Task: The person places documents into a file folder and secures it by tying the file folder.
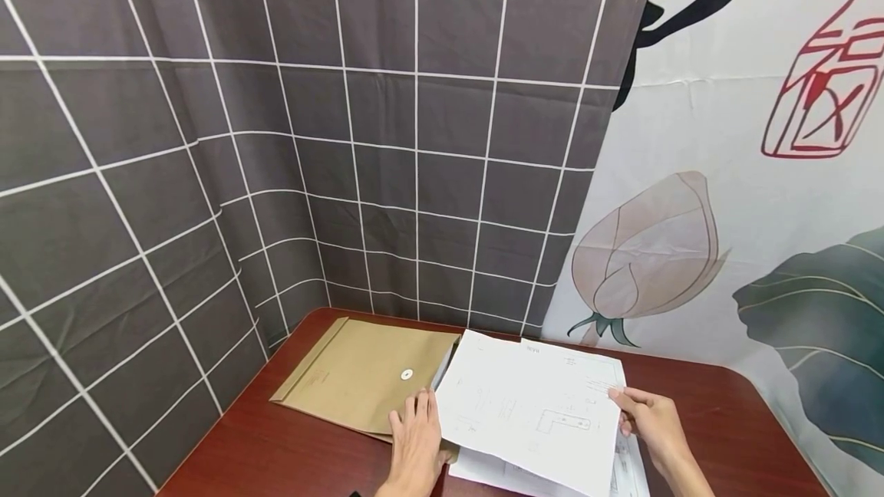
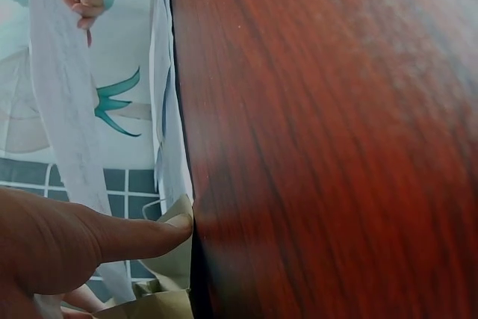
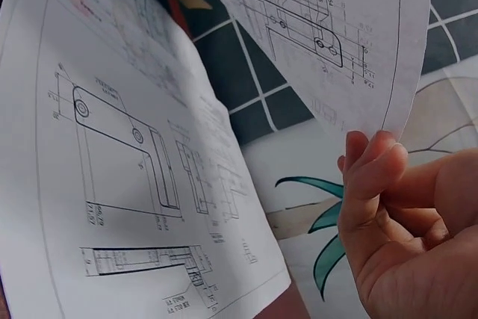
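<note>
My right hand pinches the right edge of a white paper sheet with line drawings on it. In the right wrist view this raised sheet stands apart from the drawing sheets lying beneath. My left hand rests on the open end of a brown kraft file envelope, beside the raised sheet's left edge. Its thumb lies straight, pressing the envelope's flap in the left wrist view. White paper shows at the envelope's mouth.
A reddish-brown wooden table with rounded corners carries everything. Behind it hang a grey cloth with a white grid and a white cloth printed with a flower bud, a leaf and a red seal.
</note>
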